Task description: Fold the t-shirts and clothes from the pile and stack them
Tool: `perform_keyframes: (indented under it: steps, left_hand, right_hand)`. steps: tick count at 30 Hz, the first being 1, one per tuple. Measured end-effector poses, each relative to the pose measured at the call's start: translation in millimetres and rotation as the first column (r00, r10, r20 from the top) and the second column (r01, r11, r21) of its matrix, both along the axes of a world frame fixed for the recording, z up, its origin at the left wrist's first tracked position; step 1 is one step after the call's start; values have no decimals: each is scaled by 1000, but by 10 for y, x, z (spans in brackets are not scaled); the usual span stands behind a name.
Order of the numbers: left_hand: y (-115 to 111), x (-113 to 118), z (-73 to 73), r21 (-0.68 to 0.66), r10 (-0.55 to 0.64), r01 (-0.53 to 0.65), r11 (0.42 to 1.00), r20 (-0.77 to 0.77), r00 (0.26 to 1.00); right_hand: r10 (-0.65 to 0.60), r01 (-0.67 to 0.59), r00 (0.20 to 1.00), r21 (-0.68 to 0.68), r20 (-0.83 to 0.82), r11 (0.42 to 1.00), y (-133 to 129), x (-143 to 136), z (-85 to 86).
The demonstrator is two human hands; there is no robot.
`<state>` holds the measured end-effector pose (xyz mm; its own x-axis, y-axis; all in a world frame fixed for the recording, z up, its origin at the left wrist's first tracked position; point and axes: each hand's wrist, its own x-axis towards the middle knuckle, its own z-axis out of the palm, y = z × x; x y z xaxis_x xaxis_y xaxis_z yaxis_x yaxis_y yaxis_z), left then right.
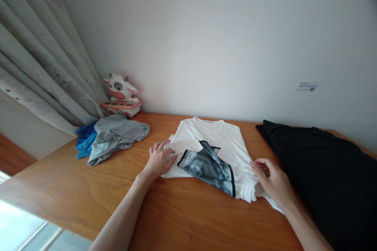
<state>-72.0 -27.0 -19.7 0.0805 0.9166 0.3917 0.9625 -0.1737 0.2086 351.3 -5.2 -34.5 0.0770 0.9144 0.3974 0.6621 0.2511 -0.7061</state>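
A white T-shirt (232, 135) with a grey-blue photo print edged in black lies on the wooden table, its round neckline toward the wall. Its front is partly folded over, so the print is creased and partly hidden. At the shirt's left edge, my left hand (160, 159) has its fingers curled over the white cloth, with some fabric between thumb and fingers. My right hand (271, 180) pinches the right edge between thumb and fingertips. Bunched white cloth hangs loosely below and beside that hand.
Grey cloth (114, 135) and blue cloth (86, 141) lie heaped at the left. Behind them stands a cow-shaped toy keyboard (120, 94) by the curtain (44, 47). A large black cloth (321, 172) covers the right side of the wooden table (176, 219). A wall rises behind.
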Motion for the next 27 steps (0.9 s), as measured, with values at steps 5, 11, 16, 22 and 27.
perform_keyframes:
  steps: [5,11,16,22,27]
  left_hand:
    - [32,-30,29,64,-102,93,994,161,982]
    - [144,-7,-101,34,54,-65,997,267,962]
    - [212,-60,-181,2,86,-89,996,246,966]
    - [179,-64,-88,-43,43,-35,998,214,976]
    - [82,-8,76,153,24,-60,986,226,974]
  right_hand:
    - [35,-38,998,53,61,998,6,31,-51]
    - [115,-137,979,126,169,982,130,-63,70]
    - [359,-352,791,-110,495,929,407,-455,361]
    - [447,-399,524,-255,725,881,728,-876,508]
    - [458,-432,509,-244,729,868,843,-942,499]
